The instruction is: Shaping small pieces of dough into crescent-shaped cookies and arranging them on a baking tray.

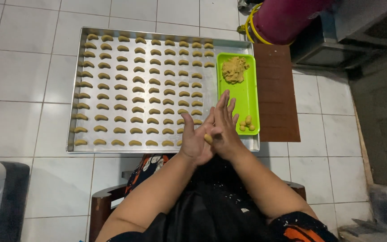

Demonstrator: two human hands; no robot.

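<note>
Dough (pixel 208 138), a small yellowish piece, sits pressed between the two palms just above the near edge of the baking tray (pixel 75 112), only its end showing where the hands meet. Left hand (pixel 196 142) lies underneath with its palm turned up and fingers loosely spread; right hand (pixel 224 130) lies across it, fingers straight and close together, pointing away from the body. Neither hand grips in the usual sense: the piece is held flat between the palms, so the step in hand looks like rolling a portion into a short log.

Below the hands are the person's dark lap and a wooden stool edge (pixel 98 206) over white floor tiles (pixel 19 89). Just beside the right hand, at the near end of a bright green tray (pixel 247 96), lie a few small dough balls (pixel 246 124), already portioned. Further along the same green tray sits the rough dough lump (pixel 234 69).

Left of that, the baking tray carries rows of curved crescent pieces (pixel 135 80), filling nearly all of it; the near right corner, beneath the hands, seems to be where room remains. A brown board (pixel 276 94) lies under the green tray's far side, and a magenta cylinder (pixel 283 18) stands beyond.

Judging by the layout, the next move calls for gentle, even pressure, then bending the log and setting it in line with its neighbours without touching them.
</note>
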